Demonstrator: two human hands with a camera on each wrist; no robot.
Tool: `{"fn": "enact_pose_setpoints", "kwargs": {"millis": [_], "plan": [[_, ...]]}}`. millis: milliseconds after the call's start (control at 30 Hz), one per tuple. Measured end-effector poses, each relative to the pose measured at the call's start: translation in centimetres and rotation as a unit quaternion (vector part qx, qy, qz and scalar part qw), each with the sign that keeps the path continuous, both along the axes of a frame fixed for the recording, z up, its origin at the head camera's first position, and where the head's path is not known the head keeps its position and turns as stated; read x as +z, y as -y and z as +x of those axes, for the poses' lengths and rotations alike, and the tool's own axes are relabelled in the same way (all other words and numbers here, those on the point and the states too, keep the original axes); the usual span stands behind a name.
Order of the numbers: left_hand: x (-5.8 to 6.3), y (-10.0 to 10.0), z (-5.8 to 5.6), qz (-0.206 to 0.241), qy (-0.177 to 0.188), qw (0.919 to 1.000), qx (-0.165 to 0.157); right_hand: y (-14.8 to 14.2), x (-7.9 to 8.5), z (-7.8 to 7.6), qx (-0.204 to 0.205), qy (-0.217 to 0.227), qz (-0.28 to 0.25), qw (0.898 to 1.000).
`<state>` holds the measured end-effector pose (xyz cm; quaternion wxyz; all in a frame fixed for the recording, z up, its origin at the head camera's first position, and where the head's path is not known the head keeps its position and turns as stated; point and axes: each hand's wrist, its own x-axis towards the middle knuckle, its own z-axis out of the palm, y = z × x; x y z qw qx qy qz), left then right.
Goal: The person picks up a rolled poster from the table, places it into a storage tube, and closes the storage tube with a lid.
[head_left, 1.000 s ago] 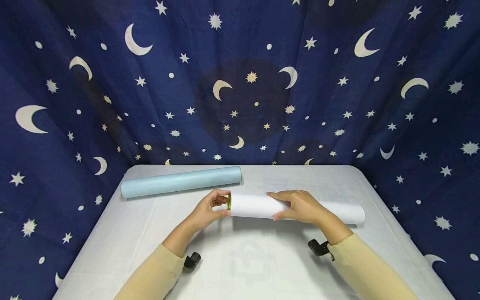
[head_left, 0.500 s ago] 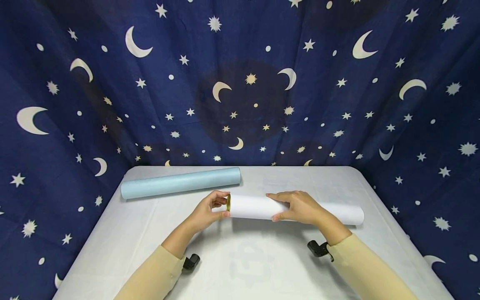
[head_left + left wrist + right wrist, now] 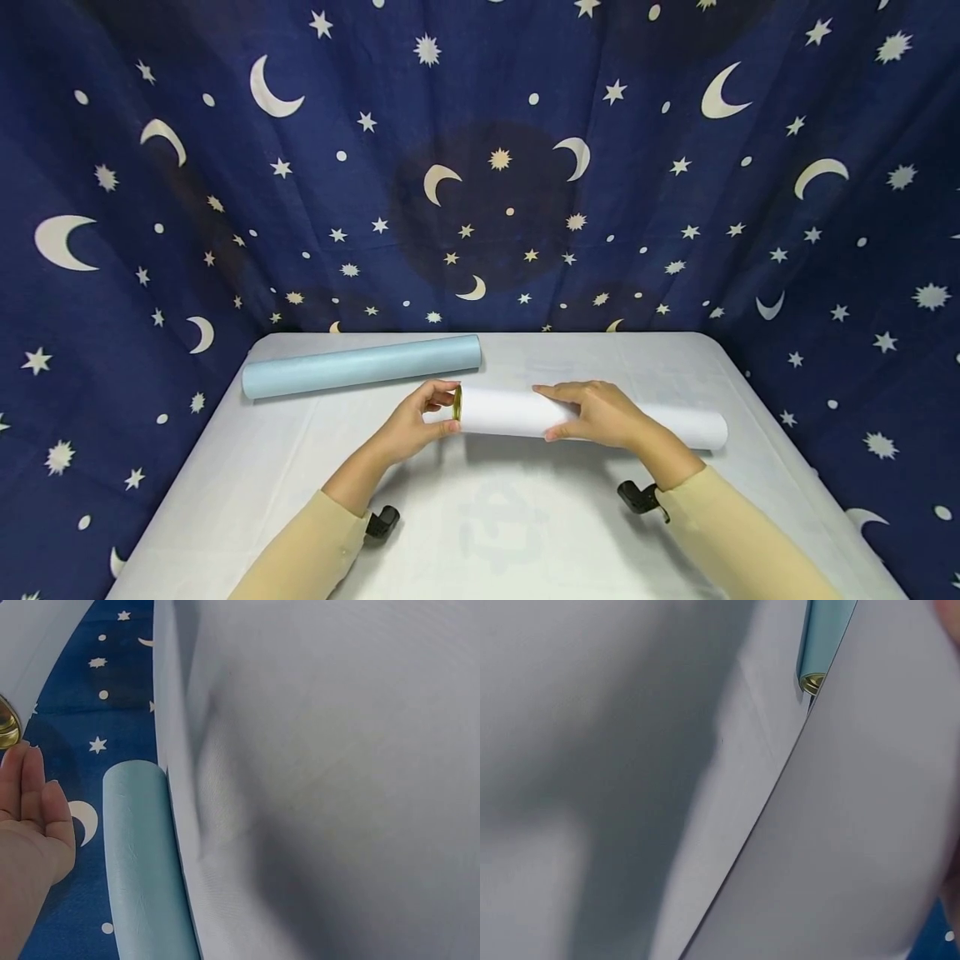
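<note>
A long white tube (image 3: 510, 410) lies crosswise in front of me, its left end capped with a gold metal lid (image 3: 457, 402). My left hand (image 3: 416, 422) pinches that lid at its rim, thumb below and fingers above. Farther along, my right hand (image 3: 600, 414) grips the tube from above, thumb on the near side. The left wrist view catches the gold lid (image 3: 9, 727) by the left fingertips (image 3: 34, 769). In the right wrist view the white tube (image 3: 862, 787) fills the right side, and most of the right hand is out of frame.
A light blue tube (image 3: 360, 367) lies behind, toward the back left of the white table (image 3: 300, 500); its right end has a gold lid (image 3: 812, 682). A dark blue curtain (image 3: 480, 208) with moons and stars hangs around the table's back and sides.
Both hands keep the same hold on the tube and lid. The head view has shifted very slightly; nothing else has visibly moved.
</note>
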<state>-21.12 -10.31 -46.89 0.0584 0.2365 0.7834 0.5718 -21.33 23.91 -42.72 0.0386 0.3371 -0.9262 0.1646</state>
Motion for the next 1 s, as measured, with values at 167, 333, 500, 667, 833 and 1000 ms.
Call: {"fn": "enact_pose_setpoints", "kwargs": {"millis": [167,333,500,667,833,1000], "plan": [[-1.0,0.3,-0.2,-0.012,-0.012,0.9999,0.003,0.1,-0.2,0.1,-0.004,0.004,0.001,1.0],[-1.0,0.5,0.0,-0.033,-0.019,0.9993,0.002,0.2,-0.4,0.0,-0.004,0.005,0.001,1.0],[-1.0,0.6,0.3,-0.049,-0.03,0.9983,-0.006,0.1,-0.6,0.1,-0.006,0.004,0.012,1.0],[-1.4,0.3,0.4,-0.065,-0.03,0.9974,-0.007,-0.1,-0.9,0.2,-0.013,0.011,0.013,1.0],[-1.4,0.2,0.7,-0.077,-0.03,0.9966,-0.005,-0.2,-1.1,0.2,-0.014,0.005,0.015,1.0],[-1.5,0.1,0.8,-0.083,-0.032,0.996,-0.006,-0.4,-1.2,0.2,-0.015,-0.003,0.02,1.0]]}}
